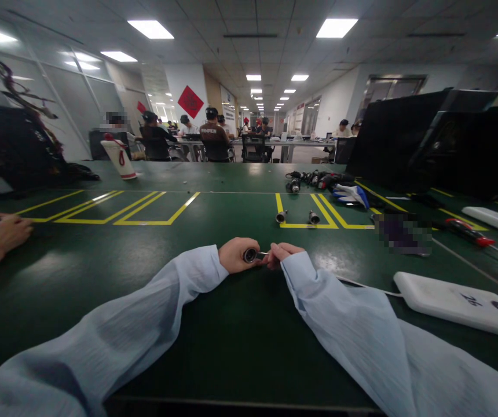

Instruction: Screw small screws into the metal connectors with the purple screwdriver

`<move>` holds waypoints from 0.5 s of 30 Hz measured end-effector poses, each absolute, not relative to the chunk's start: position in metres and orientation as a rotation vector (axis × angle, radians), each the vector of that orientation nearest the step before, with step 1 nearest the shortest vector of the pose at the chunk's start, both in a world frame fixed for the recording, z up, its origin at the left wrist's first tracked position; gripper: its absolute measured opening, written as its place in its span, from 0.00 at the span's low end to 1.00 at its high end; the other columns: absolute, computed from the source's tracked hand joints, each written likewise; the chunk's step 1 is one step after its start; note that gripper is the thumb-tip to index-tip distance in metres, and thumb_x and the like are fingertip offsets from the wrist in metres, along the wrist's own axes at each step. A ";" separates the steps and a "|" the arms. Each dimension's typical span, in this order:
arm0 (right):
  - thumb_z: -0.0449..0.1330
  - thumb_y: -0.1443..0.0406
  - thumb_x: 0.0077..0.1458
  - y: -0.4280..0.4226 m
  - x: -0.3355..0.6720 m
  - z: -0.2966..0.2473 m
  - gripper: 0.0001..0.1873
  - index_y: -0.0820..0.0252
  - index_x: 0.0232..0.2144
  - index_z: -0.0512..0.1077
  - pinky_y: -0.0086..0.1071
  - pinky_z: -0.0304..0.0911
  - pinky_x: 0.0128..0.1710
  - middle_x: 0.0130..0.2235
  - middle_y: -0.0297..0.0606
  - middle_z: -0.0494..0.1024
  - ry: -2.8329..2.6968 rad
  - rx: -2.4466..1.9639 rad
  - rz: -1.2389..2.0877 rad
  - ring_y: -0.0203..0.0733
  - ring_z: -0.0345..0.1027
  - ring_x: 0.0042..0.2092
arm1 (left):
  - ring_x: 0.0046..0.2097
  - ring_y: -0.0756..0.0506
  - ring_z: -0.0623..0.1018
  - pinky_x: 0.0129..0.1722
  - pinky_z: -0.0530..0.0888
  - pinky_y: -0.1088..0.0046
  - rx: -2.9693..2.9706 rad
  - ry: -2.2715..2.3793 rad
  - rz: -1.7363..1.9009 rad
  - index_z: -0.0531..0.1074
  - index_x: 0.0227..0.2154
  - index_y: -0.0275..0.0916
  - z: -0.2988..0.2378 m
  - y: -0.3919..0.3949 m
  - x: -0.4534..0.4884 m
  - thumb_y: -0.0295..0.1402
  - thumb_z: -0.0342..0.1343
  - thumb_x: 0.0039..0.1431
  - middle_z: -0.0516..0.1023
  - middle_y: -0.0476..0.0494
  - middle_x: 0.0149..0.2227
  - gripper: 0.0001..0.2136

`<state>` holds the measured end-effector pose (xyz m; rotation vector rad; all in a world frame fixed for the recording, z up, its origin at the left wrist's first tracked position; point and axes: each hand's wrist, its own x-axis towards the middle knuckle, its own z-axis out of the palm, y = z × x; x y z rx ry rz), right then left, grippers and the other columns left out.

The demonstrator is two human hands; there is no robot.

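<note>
My left hand is closed around a small cylindrical metal part, whose dark round open end faces me. From the right, my right hand pinches a thin metal rod that reaches to the side of that part. What kind of tool the rod belongs to is hidden by my fingers. Both hands are just above the green table, close together. Beyond them, two similar metal parts, a left one and a right one, rest by the yellow tape lines.
Dark metal parts lie heaped at the back, beside a blue-and-white glove. Rightward are a red-and-black screwdriver, a white power bank with a cable and black monitors. A paper cup stands back left; another person's hand is leftmost.
</note>
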<state>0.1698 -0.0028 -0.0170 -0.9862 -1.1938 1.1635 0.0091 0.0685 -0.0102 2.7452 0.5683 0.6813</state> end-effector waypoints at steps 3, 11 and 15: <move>0.56 0.52 0.44 -0.003 0.168 -0.021 0.20 0.62 0.14 0.69 0.27 0.59 0.21 0.17 0.36 0.72 -1.299 -1.021 1.062 0.32 0.61 0.19 | 0.24 0.53 0.67 0.25 0.64 0.79 2.732 0.547 0.666 0.64 0.23 0.35 -0.009 0.067 0.009 0.35 0.52 0.48 0.67 0.49 0.22 0.08; 0.55 0.57 0.47 0.015 0.180 -0.014 0.20 0.62 0.11 0.63 0.28 0.61 0.19 0.16 0.37 0.73 -1.099 -1.007 1.567 0.32 0.62 0.16 | 0.24 0.53 0.66 0.24 0.63 0.79 2.719 0.550 0.654 0.65 0.23 0.35 -0.010 0.068 0.009 0.35 0.54 0.47 0.66 0.50 0.22 0.08; 0.54 0.57 0.49 0.021 0.182 -0.017 0.20 0.61 0.11 0.62 0.29 0.62 0.19 0.16 0.37 0.73 -1.073 -0.967 1.617 0.32 0.62 0.17 | 0.24 0.54 0.66 0.23 0.62 0.80 2.685 0.556 0.664 0.65 0.22 0.35 -0.010 0.067 0.009 0.37 0.55 0.47 0.65 0.51 0.22 0.10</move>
